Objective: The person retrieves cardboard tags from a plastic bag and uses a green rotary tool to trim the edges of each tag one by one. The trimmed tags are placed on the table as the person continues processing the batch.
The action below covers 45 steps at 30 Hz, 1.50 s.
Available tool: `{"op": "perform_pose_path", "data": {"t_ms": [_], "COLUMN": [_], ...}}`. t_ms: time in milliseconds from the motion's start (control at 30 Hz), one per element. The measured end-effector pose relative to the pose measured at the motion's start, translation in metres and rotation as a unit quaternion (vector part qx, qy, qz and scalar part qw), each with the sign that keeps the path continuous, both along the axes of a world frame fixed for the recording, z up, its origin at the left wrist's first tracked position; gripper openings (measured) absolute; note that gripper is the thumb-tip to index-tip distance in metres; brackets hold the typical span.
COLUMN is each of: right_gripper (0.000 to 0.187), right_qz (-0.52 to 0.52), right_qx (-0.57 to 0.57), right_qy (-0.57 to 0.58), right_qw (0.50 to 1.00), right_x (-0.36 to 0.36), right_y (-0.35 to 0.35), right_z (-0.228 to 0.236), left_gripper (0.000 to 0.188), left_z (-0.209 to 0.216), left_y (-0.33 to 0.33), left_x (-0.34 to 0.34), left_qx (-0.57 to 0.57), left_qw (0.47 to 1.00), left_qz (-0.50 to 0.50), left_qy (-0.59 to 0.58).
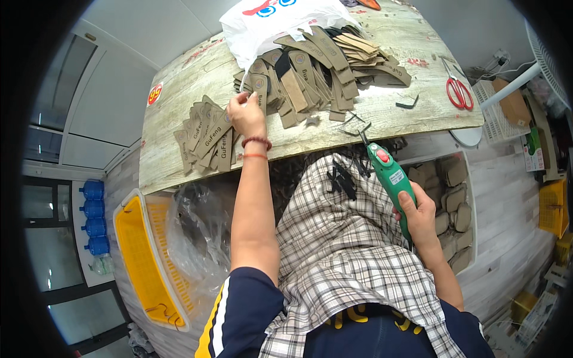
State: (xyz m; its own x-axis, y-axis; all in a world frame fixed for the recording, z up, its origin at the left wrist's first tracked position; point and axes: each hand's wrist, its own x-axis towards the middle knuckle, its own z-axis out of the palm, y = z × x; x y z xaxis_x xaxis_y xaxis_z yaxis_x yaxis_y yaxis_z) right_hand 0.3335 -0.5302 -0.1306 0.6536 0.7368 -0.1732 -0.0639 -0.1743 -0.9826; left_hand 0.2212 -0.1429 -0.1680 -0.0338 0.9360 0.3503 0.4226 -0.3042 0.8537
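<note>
My right hand (416, 216) is closed around a green handheld electric tool (389, 179) with a red button, its thin metal tip pointing at the table's front edge. Small black strips (355, 126) lie by that tip. My left hand (246, 114) is raised over the table with its fingers pinched together; what they hold, if anything, I cannot make out. It is between a small pile of tan printed straps (206, 132) on its left and a larger heap of similar straps (305, 73) on its right. A white bag's edge hangs down close to my fingertips.
The white plastic bag (250, 36) rests behind the heap. Red-handled scissors (458, 89) lie on the table's right side. Black offcuts (343, 182) sit on the checked cloth over my lap. A yellow basket (132, 238) stands at left, a bin of tan pieces (456, 209) at right.
</note>
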Motion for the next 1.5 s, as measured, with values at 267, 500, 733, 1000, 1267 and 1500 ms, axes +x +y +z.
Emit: {"op": "perform_pose_path", "data": {"t_ms": [267, 500, 733, 1000, 1267, 1500], "right_gripper": [0.040, 0.039, 0.040, 0.042, 0.042, 0.043], "right_qz": [-0.003, -0.006, -0.029, -0.043, -0.050, -0.038], "right_qx": [-0.004, 0.039, 0.054, 0.038, 0.043, 0.048], "right_qy": [-0.013, -0.034, -0.049, -0.053, -0.045, -0.040], "right_qw": [1.000, 0.999, 0.997, 0.997, 0.997, 0.997], "right_x": [0.001, 0.001, 0.000, 0.005, 0.007, 0.010], "right_y": [0.011, 0.023, 0.015, 0.000, -0.002, -0.002], "right_z": [0.003, 0.007, 0.008, 0.009, 0.013, 0.018], "left_gripper": [0.026, 0.007, 0.008, 0.004, 0.005, 0.008], "left_z": [-0.019, 0.035, 0.045, 0.035, 0.028, 0.030], "left_y": [0.030, -0.094, -0.170, -0.195, -0.207, -0.206], "left_x": [0.024, 0.044, 0.061, 0.072, 0.067, 0.058], "left_qx": [-0.022, -0.114, -0.281, -0.311, -0.343, -0.322], "left_qw": [0.999, 0.867, 0.778, 0.764, 0.757, 0.786], "left_qz": [-0.043, -0.183, -0.242, -0.271, -0.301, -0.335], "left_qy": [0.004, -0.448, -0.506, -0.496, -0.468, -0.409]}}
